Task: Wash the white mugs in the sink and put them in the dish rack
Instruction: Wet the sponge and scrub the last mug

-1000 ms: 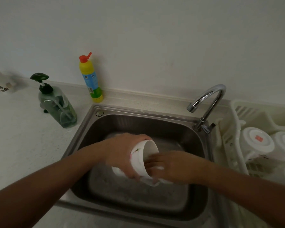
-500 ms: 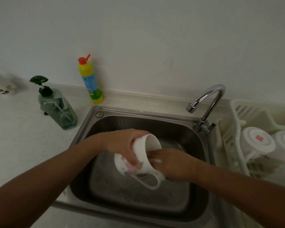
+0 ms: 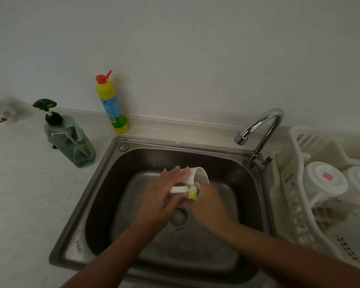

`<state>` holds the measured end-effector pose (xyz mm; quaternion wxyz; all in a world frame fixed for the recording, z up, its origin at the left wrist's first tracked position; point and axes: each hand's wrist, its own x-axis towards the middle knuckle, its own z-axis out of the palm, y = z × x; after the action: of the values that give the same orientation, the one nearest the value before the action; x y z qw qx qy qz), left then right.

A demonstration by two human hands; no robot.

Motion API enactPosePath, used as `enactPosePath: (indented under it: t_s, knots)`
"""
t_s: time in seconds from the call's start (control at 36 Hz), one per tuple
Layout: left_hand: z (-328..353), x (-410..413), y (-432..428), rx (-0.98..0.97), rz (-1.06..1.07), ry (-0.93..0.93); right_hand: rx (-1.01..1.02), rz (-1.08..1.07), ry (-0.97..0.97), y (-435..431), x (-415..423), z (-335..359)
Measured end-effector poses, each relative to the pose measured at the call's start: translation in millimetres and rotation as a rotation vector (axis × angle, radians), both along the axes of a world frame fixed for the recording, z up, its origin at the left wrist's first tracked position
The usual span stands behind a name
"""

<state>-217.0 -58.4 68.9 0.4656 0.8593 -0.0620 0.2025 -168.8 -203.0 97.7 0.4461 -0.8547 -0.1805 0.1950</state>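
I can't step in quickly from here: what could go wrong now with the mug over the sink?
The white mug is held over the steel sink by the left hand alone; a wet grip could slip and chip it. The right hand presses the sponge by the handle, which might twist the mug loose. The dish rack already holds upturned mugs, so placing may knock them.

White mug (image 3: 200, 175) tipped sideways above the steel sink (image 3: 227, 169).

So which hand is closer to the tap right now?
The right. Right hand, holding the yellow sponge, is in front and left of the tap; left hand holds the mug farther left.
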Motion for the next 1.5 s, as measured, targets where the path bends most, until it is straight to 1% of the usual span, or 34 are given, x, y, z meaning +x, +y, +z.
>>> enactPosePath:
  t_s: [0.08,0.19,0.28,0.36,0.42,0.47,0.56,0.58,0.64,0.67,0.78,0.83,0.89,1.0,1.03,1.08,1.14,1.19,1.25,1.31,1.36,1.44,1.5]
  knots:
    - [-1,0,-3,-0.048,0.037,-0.059,0.071,-0.075,0.079,4,-8,1]
    - [7,1,-7,-0.061,0.118,-0.099,0.216,-0.098,0.117,6,-11,11]
    - [18,3,-3,-0.052,0.126,-0.104,0.319,-0.106,0.104,8,-14,20]
    - [28,5,2,-0.066,0.121,-0.087,0.343,-0.108,0.077,8,-16,24]
    - [36,5,4,-0.176,0.141,-0.017,0.288,-0.050,-0.003,4,-15,26]
    - [42,7,10,-0.268,0.158,0.069,0.137,0.087,-0.134,-3,-10,23]
    - [46,9,22,-0.311,0.118,0.156,-0.132,0.333,-0.346,-14,0,16]
    - [46,10,26,-0.313,0.094,0.189,-0.185,0.397,-0.388,-18,4,12]
    - [47,13,29,-0.314,0.061,0.261,-0.221,0.467,-0.368,-21,4,8]
    - [46,14,30,-0.313,0.059,0.277,-0.221,0.459,-0.359,-20,3,8]
    - [38,15,28,-0.361,0.135,0.226,-0.190,0.389,-0.275,-8,-6,12]
    - [33,10,24,-0.293,0.182,0.150,-0.184,0.380,-0.285,-3,-11,13]
    - [26,3,18,-0.171,0.196,0.087,-0.166,0.333,-0.256,0,-12,10]
    - [2,-16,11,0.139,0.106,0.016,-0.172,0.200,-0.194,5,-8,4]
    - [-3,-20,10,0.162,0.075,0.024,-0.176,0.174,-0.177,6,-7,4]
    - [-8,-25,7,0.130,0.018,0.062,-0.182,0.156,-0.166,7,-3,2]
    - [-11,-25,6,0.195,0.005,0.049,-0.204,0.146,-0.149,7,-3,-1]
    - [-17,-21,7,0.287,0.044,0.018,-0.215,0.132,-0.126,9,-4,-2]
    - [-17,-16,5,0.342,0.136,-0.015,-0.233,0.146,-0.110,13,-6,1]
    - [-14,-10,2,0.356,0.223,-0.044,-0.249,0.159,-0.091,16,-10,5]
    - [-11,-8,1,0.373,0.242,-0.050,-0.252,0.158,-0.084,16,-14,8]
    - [-5,-8,6,0.424,0.188,-0.084,-0.240,0.182,-0.066,13,-20,13]
    - [-1,-8,9,0.411,0.133,-0.114,-0.200,0.197,-0.035,11,-22,17]
